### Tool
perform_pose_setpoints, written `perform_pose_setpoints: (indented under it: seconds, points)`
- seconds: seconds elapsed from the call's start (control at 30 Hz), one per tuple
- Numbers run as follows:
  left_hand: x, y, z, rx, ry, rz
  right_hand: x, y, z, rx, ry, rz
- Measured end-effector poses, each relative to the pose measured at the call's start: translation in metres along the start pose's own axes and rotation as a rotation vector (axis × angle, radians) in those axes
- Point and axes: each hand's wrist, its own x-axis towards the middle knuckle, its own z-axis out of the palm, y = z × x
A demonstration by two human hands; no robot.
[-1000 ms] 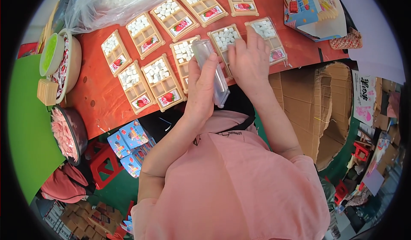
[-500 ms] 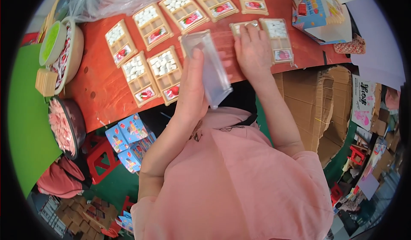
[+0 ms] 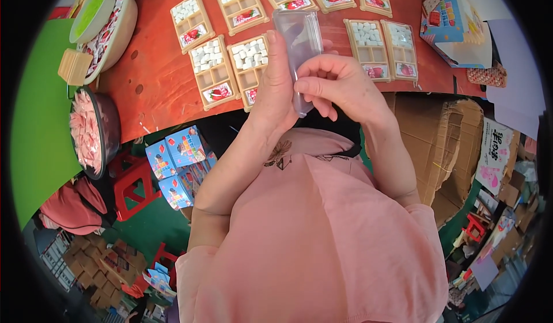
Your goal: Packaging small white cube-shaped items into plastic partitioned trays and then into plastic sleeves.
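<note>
Holding clear plastic lids (image 3: 296, 26) in the left hand (image 3: 276, 87), upper center of frame, long side near vertical, lower end past the front edge of the red table (image 3: 150, 95). Left fingers wrapped around them: thumb along the left side, fingertips showing beyond the right edge. Right hand (image 3: 351, 89) at the lids' lower right edge, thumb and index nearly closed there, other fingers loosely curled. Can't tell if it has hold of an edge or just touches.

Just left of the hands: two beige compartment trays (image 3: 226, 76) side by side, white cubes at the top end, strawberry-print packet at the bottom; the right one is partly behind the left hand. Five similar trays along the top of frame. Two more right of the hands, close together.

Upper right: open blue printed carton (image 3: 440, 26). Upper left: cream basin (image 3: 129, 20) of packets, green-lined bowl (image 3: 105, 22) resting in it. Below that: black bowl (image 3: 110, 121) of pink packets (image 3: 86, 130). Blue boxes (image 3: 189, 145) lower left of the hands, cardboard box (image 3: 423, 133) right.
</note>
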Motion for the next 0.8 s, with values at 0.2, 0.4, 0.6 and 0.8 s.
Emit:
perform_pose_setpoints:
  seconds: [0.2, 0.4, 0.6, 0.8]
  points:
    - [-0.006, -0.003, -0.008, -0.006, 0.034, 0.025, 0.008, 0.008, 0.004, 0.123, -0.009, 0.053]
    - [-0.010, -0.012, -0.013, 0.067, 0.090, 0.161, 0.001, 0.016, 0.032, -0.117, 0.171, -0.118]
    - [-0.025, 0.014, -0.005, 0.136, 0.362, 0.293, -0.008, 0.016, 0.017, -0.015, 0.397, -0.205]
    - [-0.031, 0.014, -0.010, 0.167, 0.427, 0.256, 0.013, 0.026, -0.017, -0.188, 0.419, -0.014]
